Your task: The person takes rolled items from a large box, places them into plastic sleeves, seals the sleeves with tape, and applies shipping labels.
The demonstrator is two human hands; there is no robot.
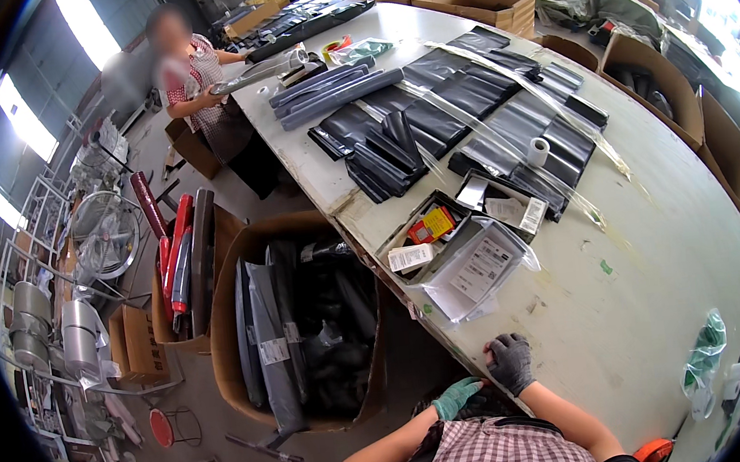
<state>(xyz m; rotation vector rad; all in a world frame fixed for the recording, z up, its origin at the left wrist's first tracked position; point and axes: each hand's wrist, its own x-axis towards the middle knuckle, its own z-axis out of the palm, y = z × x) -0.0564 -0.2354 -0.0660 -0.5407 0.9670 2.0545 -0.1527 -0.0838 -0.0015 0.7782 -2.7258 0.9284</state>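
Note:
My left hand (457, 397), in a green glove, is just off the table's near edge, above something black and crumpled (486, 403) by my body. Its fingers point toward the edge and look stretched out; their undersides are hidden. On the tabletop by that edge rests my right hand (511, 363), in a grey glove, its fingers curled in with nothing visible in them. Beyond it lie a clear plastic sleeve with a printed white sheet (480, 267) and an open tray (423, 226) of small boxes, one of them a red and yellow box (432, 224).
Black plastic bags (438, 109) lie stacked across the white table (655, 230), with a small white roll (538, 151) on top. Left of the table stands a cardboard box (228, 334) of wrapped rolls. Another person (196, 87) holds a clear-wrapped roll (261, 70) at the far left.

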